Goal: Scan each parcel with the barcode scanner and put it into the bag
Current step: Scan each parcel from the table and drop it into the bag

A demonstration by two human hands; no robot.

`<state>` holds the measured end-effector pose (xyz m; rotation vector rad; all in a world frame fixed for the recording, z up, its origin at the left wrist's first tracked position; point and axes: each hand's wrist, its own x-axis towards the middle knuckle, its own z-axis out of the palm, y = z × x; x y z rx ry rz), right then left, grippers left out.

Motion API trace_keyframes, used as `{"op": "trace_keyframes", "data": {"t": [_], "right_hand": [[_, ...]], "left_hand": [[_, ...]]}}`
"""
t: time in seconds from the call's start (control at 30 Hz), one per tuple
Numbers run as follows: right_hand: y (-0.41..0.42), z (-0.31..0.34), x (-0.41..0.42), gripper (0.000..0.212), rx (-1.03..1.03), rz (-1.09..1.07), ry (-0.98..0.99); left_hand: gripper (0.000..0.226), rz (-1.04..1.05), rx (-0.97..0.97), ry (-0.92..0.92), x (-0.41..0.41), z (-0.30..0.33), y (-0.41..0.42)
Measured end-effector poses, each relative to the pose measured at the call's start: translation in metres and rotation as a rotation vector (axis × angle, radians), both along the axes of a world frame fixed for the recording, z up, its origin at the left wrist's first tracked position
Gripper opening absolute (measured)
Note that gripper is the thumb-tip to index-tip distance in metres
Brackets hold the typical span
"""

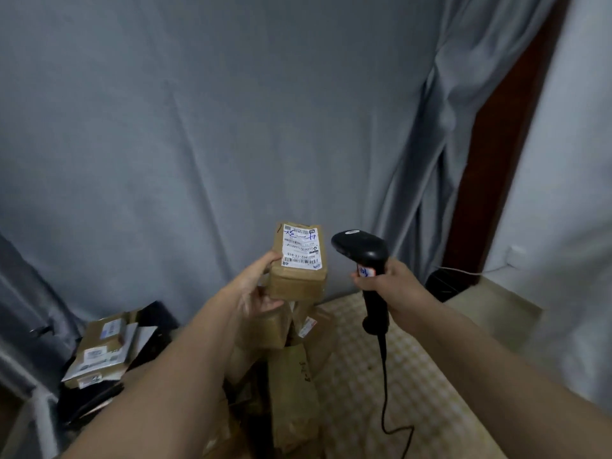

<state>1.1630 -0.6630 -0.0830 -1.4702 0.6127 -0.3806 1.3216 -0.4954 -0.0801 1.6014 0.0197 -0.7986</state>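
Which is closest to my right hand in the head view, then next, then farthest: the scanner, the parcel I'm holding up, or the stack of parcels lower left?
1. Scanner, held in the right hand.
2. Held parcel, just left.
3. Stack of parcels, far lower left.

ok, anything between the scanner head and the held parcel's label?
Nothing: head view shows only the grey curtain behind the gap between scanner and parcel.
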Motion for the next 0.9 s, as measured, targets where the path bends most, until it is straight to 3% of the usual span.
{"op": "trace_keyframes", "data": {"t": [0.13,0.4,0.6,0.73,0.9], "right_hand": [[-0.037,-0.011,-0.038,0.025,0.052,-0.157,-0.003],[-0.120,-0.005,-0.155,0.027,0.097,-0.471,-0.044],[-0.169,0.004,-0.267,0.020,0.096,-0.681,-0.004],[-0.192,0.002,-0.335,0.020,0.099,-0.808,0.029],[-0.216,-0.002,-0.406,0.028,0.140,-0.891,0.015]], "left_hand": [[0.046,-0.105,0.014,0.018,-0.021,-0.012,-0.061],[0.023,-0.404,-0.019,0.048,-0.107,-0.011,-0.202],[0.037,-0.628,0.007,0.012,-0.193,-0.015,-0.298],[0.021,-0.750,-0.004,0.065,-0.261,-0.017,-0.347],[0.025,-0.846,0.004,0.081,-0.336,-0.026,-0.399]]}}
